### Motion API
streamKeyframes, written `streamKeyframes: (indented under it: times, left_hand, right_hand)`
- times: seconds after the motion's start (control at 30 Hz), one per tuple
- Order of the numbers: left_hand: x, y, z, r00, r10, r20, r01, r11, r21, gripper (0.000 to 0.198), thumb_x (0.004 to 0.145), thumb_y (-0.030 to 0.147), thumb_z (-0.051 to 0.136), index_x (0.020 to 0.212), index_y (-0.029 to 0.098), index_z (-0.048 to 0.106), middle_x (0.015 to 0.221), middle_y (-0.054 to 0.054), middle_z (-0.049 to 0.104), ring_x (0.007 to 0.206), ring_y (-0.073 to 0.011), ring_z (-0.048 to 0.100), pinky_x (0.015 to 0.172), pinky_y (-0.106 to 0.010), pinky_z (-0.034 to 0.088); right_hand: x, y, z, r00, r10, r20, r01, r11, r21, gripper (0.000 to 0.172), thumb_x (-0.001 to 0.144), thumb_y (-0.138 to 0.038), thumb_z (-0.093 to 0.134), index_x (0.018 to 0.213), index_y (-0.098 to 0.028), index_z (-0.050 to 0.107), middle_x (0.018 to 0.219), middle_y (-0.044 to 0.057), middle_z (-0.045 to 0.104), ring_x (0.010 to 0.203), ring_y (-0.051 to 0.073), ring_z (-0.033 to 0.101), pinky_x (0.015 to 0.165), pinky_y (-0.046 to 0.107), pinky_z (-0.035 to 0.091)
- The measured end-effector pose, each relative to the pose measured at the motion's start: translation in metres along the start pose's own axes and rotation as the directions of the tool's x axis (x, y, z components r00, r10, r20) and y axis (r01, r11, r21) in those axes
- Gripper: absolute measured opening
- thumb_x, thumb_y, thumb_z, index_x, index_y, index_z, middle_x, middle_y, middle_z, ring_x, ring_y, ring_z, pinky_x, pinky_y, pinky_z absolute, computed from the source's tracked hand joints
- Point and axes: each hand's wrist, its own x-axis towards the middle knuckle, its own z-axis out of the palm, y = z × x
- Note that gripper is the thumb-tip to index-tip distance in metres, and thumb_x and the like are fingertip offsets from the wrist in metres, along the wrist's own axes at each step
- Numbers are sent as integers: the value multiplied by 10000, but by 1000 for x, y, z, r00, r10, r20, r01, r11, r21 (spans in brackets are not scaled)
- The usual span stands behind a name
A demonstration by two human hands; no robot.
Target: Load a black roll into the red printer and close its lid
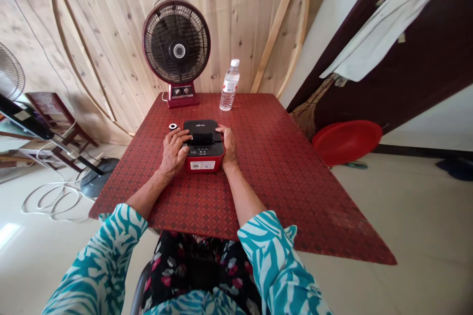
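A small red and black box, seemingly a label printer [203,149], sits flat on the red patterned table [273,157] before me. My left hand [174,150] lies against its left side, fingers reaching to the black lid and thumb near the front corner. Around the right side curls my right hand [228,146], its thumb on the top edge. The lid looks closed. A small white paper roll [173,127] stands just beyond my left fingers, partly hidden by them.
A dark red fan [179,50] and a clear water bottle [229,86] stand at the table's back. To the right are a red basin [345,141] and a broom [308,108]. On the left, a floor fan base [99,177] stands among loose cables [55,197].
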Motion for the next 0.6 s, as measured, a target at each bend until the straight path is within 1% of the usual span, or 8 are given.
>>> streamKeyframes:
  times: [0.17, 0.27, 0.37, 0.43, 0.5, 0.57, 0.6]
  left_hand:
    - [-1, 2, 1, 1000, -17, 6, 17, 1000, -7, 597, 1006, 552, 185, 1094, 202, 660, 1247, -111, 656, 1275, -248, 490, 1117, -468, 341]
    - [-1, 2, 0, 1000, -11, 9, 11, 999, -46, 616, 1001, 578, 181, 1125, 201, 651, 1260, -124, 642, 1263, -256, 499, 1105, -480, 357]
    - [-3, 1, -6, 999, 7, 49, -4, 998, -70, 657, 978, 637, 194, 1192, 196, 631, 1330, -151, 584, 1285, -276, 481, 1112, -500, 354]
    - [-5, 1, -12, 995, 16, 95, -8, 997, -79, 695, 921, 717, 307, 1278, 190, 586, 1419, -176, 493, 1315, -300, 459, 1114, -506, 366]
    - [-7, 2, -17, 991, 2, 135, 11, 995, -97, 794, 823, 757, 496, 1375, 186, 501, 1466, -197, 418, 1337, -324, 448, 1093, -502, 408]
    - [-8, 2, -19, 987, -34, 156, 52, 992, -117, 884, 745, 727, 642, 1418, 192, 438, 1459, -200, 416, 1341, -332, 458, 1060, -494, 455]
    - [-8, 3, -20, 985, -53, 164, 74, 989, -125, 893, 724, 701, 686, 1418, 198, 432, 1450, -195, 429, 1340, -332, 467, 1047, -492, 471]
  right_hand:
    - [1, 4, 1, 1000, -1, -1, 1, 1000, -20, 498, 924, -630, 268, 862, -263, 598, 1218, 56, 630, 1217, 213, 545, 1131, 431, 367]
    - [1, 6, 2, 1000, 3, -8, -3, 1000, -16, 503, 924, -629, 265, 854, -259, 598, 1217, 64, 630, 1215, 217, 547, 1132, 435, 366]
    - [2, 5, 2, 999, -11, -33, 10, 1000, -15, 514, 922, -628, 262, 844, -252, 603, 1201, 74, 633, 1212, 218, 549, 1130, 433, 367]
    - [2, 4, 1, 999, -25, -33, 24, 999, -27, 513, 924, -622, 263, 844, -250, 606, 1189, 77, 636, 1208, 216, 551, 1125, 429, 370]
    - [1, 2, 0, 999, -31, -16, 31, 999, -40, 499, 926, -610, 271, 853, -253, 612, 1181, 73, 640, 1201, 212, 554, 1121, 424, 372]
    - [0, 2, -1, 999, -34, -13, 33, 999, -39, 486, 929, -595, 277, 867, -256, 621, 1174, 68, 645, 1194, 210, 558, 1118, 421, 373]
    - [0, 2, -1, 999, -36, -20, 35, 999, -32, 483, 928, -590, 280, 873, -256, 626, 1169, 67, 646, 1190, 211, 560, 1116, 421, 375]
